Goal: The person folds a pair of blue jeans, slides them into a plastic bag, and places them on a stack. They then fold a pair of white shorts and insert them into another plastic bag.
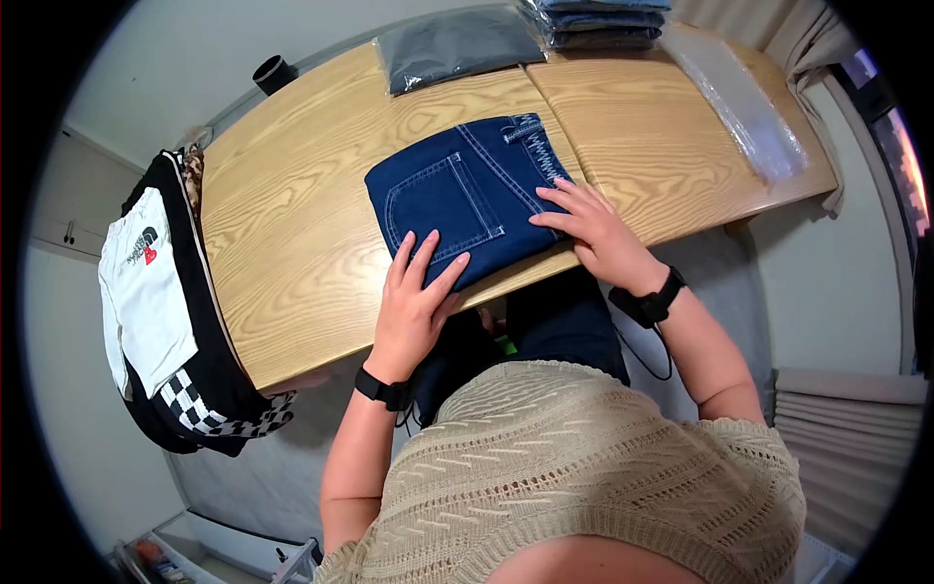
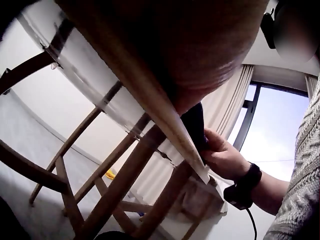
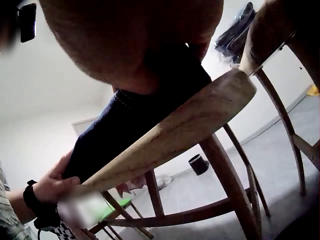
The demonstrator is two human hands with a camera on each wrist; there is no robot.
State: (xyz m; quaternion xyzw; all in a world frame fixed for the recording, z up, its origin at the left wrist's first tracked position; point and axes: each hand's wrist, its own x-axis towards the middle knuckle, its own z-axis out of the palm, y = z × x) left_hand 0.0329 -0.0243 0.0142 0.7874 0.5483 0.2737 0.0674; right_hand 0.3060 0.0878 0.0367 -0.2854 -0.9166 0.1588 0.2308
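Observation:
A pair of dark blue jeans (image 1: pixel 433 206) lies folded at the table's near edge, its stitched back pocket facing up and the waistband toward the right. My left hand (image 1: pixel 411 313) rests on the lower left corner with its fingers extended over the denim. On the waistband side, my right hand (image 1: pixel 605 234) lies with fairly straight, spread fingers on the cloth. The right wrist view shows the denim (image 3: pixel 120 125) from below table height, with the left hand (image 3: pixel 54 186) at its far end. From the left wrist, the right hand (image 2: pixel 227 157) appears beside the table edge.
On the wooden table (image 1: pixel 292 243), a dark garment in clear plastic (image 1: pixel 462 47) lies at the back, beside a stack of folded jeans (image 1: pixel 603 24). A clear plastic bag (image 1: pixel 744 107) lies at the right. Clothes, including a white printed garment (image 1: pixel 151 282), hang over the left edge.

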